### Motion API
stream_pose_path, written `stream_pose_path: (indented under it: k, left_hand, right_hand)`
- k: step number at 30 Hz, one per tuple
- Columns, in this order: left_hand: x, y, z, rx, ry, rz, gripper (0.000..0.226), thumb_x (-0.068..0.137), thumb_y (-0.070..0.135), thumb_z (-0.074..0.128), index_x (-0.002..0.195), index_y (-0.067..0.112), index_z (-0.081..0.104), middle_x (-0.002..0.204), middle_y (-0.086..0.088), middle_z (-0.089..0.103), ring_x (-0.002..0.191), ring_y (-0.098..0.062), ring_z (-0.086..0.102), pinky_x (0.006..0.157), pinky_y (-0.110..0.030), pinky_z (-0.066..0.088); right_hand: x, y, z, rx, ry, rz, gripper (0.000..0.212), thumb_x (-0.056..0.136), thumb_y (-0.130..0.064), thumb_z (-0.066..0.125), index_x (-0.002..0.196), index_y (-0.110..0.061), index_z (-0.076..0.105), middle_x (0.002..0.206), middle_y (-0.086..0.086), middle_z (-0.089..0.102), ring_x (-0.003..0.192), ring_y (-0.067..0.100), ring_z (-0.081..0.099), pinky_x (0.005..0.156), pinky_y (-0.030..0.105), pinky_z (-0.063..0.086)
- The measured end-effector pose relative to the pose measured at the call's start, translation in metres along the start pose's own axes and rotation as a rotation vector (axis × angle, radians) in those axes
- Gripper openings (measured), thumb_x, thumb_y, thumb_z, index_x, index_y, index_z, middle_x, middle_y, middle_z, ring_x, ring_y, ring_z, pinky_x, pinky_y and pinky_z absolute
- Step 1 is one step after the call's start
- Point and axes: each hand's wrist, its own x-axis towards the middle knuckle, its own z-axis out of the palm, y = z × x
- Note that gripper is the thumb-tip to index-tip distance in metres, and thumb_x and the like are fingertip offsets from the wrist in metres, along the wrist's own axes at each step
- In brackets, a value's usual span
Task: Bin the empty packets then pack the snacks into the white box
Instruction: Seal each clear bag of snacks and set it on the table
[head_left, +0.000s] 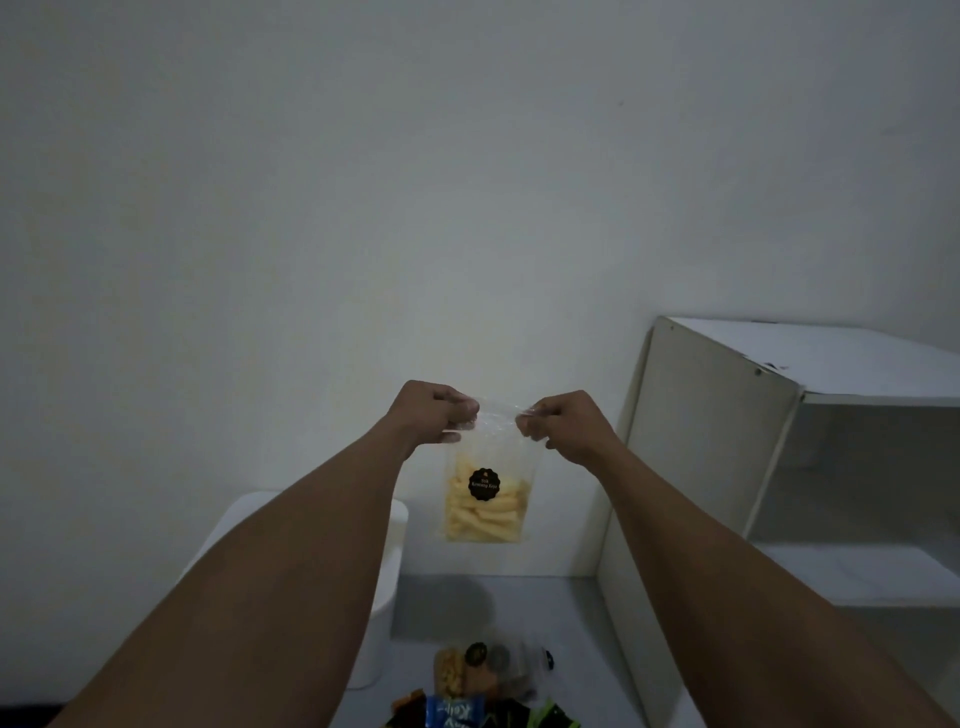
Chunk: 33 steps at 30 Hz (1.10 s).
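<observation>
A clear plastic snack bag (487, 499) with pale yellow sticks and a round black label hangs in front of the wall. My left hand (434, 413) pinches its top left corner and my right hand (558, 426) pinches its top right corner, holding the bag upright at arm's length. Below, on the grey floor, lie several more packets (488, 686): clear bags with black labels, a blue wrapper and dark wrappers. A white rounded container (387, 587) stands at the left, largely hidden by my left forearm.
A white open shelf unit (779, 457) stands at the right against the wall, with bare shelves. The grey floor (550, 613) lies between the container and the shelf unit. A plain white wall fills the upper view.
</observation>
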Motion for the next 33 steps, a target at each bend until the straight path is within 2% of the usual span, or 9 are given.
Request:
stream_pose_path:
  k: [5, 10, 13, 15, 17, 20, 25, 31, 33]
  left_hand:
    - [0.004, 0.006, -0.003, -0.02, 0.07, 0.049, 0.01, 0.084, 0.013, 0.076, 0.088, 0.004, 0.073, 0.09, -0.015, 0.073, 0.075, -0.017, 0.07, 0.069, -0.027, 0.06]
    - [-0.001, 0.012, -0.003, -0.067, -0.011, -0.038, 0.013, 0.087, 0.018, 0.073, 0.097, 0.009, 0.073, 0.097, -0.007, 0.076, 0.088, -0.015, 0.073, 0.079, -0.03, 0.056]
    - [-0.002, 0.012, -0.003, -0.031, -0.01, -0.039, 0.019, 0.087, 0.015, 0.073, 0.101, 0.002, 0.073, 0.096, -0.009, 0.076, 0.082, -0.014, 0.071, 0.073, -0.026, 0.054]
    - [-0.001, 0.012, -0.001, 0.028, 0.059, 0.01, 0.017, 0.085, 0.011, 0.071, 0.096, -0.002, 0.073, 0.094, -0.014, 0.075, 0.075, -0.015, 0.068, 0.073, -0.026, 0.056]
    - [0.002, 0.012, 0.001, 0.056, 0.105, 0.044, 0.014, 0.083, 0.01, 0.071, 0.09, -0.002, 0.074, 0.093, -0.017, 0.075, 0.073, -0.016, 0.068, 0.08, -0.031, 0.059]
    - [0.002, 0.014, 0.005, 0.066, 0.064, 0.056, 0.016, 0.083, 0.014, 0.074, 0.093, 0.001, 0.075, 0.092, -0.014, 0.076, 0.076, -0.016, 0.07, 0.081, -0.033, 0.059]
    - [-0.004, 0.012, 0.0, -0.099, -0.022, -0.003, 0.017, 0.085, 0.015, 0.075, 0.096, 0.002, 0.074, 0.098, -0.012, 0.076, 0.089, -0.02, 0.073, 0.084, -0.037, 0.06]
    - [-0.002, 0.012, -0.004, -0.034, 0.046, 0.022, 0.009, 0.087, 0.008, 0.071, 0.079, 0.005, 0.07, 0.094, -0.013, 0.074, 0.078, -0.018, 0.069, 0.086, -0.038, 0.059]
    - [-0.001, 0.013, -0.004, -0.011, 0.037, 0.022, 0.008, 0.087, 0.01, 0.072, 0.082, 0.004, 0.071, 0.094, -0.012, 0.074, 0.079, -0.018, 0.07, 0.087, -0.039, 0.059]
  right_hand:
    - [-0.001, -0.013, -0.006, 0.196, 0.018, 0.003, 0.008, 0.089, -0.009, 0.064, 0.085, -0.008, 0.07, 0.091, 0.009, 0.076, 0.077, 0.015, 0.068, 0.068, 0.03, 0.05]
    - [0.004, -0.02, -0.012, 0.155, 0.057, -0.032, 0.009, 0.089, -0.004, 0.063, 0.082, -0.004, 0.069, 0.088, 0.008, 0.076, 0.074, 0.014, 0.067, 0.069, 0.029, 0.049]
    - [0.004, -0.018, -0.013, 0.153, 0.042, -0.025, 0.009, 0.086, -0.005, 0.065, 0.087, 0.003, 0.071, 0.086, 0.006, 0.076, 0.073, 0.013, 0.067, 0.068, 0.029, 0.049]
    - [0.002, -0.017, -0.011, 0.171, 0.018, -0.007, 0.011, 0.085, -0.008, 0.067, 0.088, 0.001, 0.072, 0.087, 0.005, 0.077, 0.076, 0.014, 0.068, 0.069, 0.029, 0.05]
    - [0.0, -0.018, -0.007, 0.171, -0.004, -0.006, 0.012, 0.084, -0.013, 0.069, 0.088, -0.003, 0.073, 0.088, 0.005, 0.076, 0.077, 0.013, 0.066, 0.068, 0.029, 0.049]
    - [0.002, -0.024, -0.002, 0.097, -0.005, -0.046, 0.013, 0.084, -0.018, 0.071, 0.086, -0.005, 0.076, 0.086, 0.01, 0.074, 0.071, 0.011, 0.061, 0.065, 0.027, 0.046]
    - [0.007, -0.024, -0.008, 0.069, 0.026, -0.051, 0.009, 0.082, -0.014, 0.072, 0.078, -0.007, 0.076, 0.077, 0.008, 0.071, 0.066, 0.01, 0.058, 0.063, 0.025, 0.045]
    - [0.01, -0.025, -0.005, 0.028, -0.035, -0.067, 0.01, 0.084, -0.018, 0.073, 0.081, -0.01, 0.077, 0.077, 0.002, 0.073, 0.067, 0.007, 0.058, 0.056, 0.016, 0.041]
    - [0.014, -0.029, -0.003, -0.005, -0.043, -0.082, 0.009, 0.083, -0.021, 0.076, 0.081, -0.013, 0.077, 0.073, -0.003, 0.071, 0.066, 0.005, 0.059, 0.057, 0.017, 0.042]
